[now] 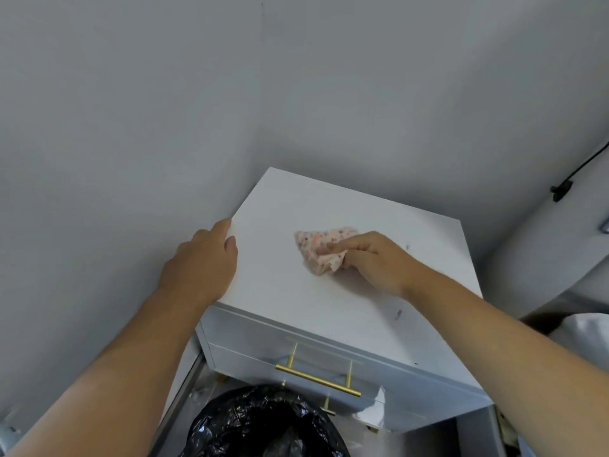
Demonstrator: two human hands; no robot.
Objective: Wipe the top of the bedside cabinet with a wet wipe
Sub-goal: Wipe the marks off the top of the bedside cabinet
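The white bedside cabinet (329,199) stands in a grey corner, its flat top facing me. A crumpled pinkish speckled wet wipe (318,249) lies pressed on the middle of the top. My right hand (372,262) grips the wipe's right end, fingers curled around it. My left hand (201,258) rests over the cabinet's left edge, fingers slightly apart, holding nothing. Small dark smudges (398,313) mark the top near my right forearm.
Two gold bar handles (316,379) run across the drawer fronts below. A bin lined with a black bag (263,423) sits on the floor in front of the cabinet. Grey walls close in behind and left. A black cable (573,176) hangs at the right wall.
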